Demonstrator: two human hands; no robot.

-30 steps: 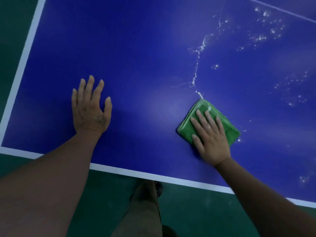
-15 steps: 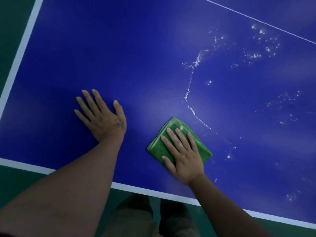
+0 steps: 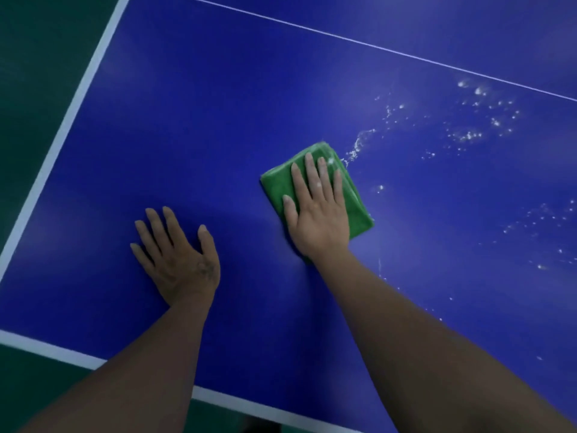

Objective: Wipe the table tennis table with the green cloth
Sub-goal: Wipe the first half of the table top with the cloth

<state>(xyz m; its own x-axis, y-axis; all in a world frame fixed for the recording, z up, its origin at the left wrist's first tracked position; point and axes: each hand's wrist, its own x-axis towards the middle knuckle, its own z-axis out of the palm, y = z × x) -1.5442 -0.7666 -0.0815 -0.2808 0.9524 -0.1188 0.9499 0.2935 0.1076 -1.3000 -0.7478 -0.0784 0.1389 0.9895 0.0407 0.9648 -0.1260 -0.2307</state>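
The blue table tennis table fills the view, with white lines along its left and near edges. A folded green cloth lies flat on it right of centre. My right hand presses on the cloth with straight, spread fingers and covers most of it. My left hand rests flat on the bare table to the left, fingers spread, apart from the cloth. White water droplets and streaks speckle the surface just beyond and to the right of the cloth.
A thin white centre line crosses the far part of the table. Dark green floor shows past the left edge and below the near edge. More droplets lie at the far right.
My right hand has pushed the cloth away from the near edge, up the wet streak, which is now gone below the cloth. My left hand has stayed flat on the table.
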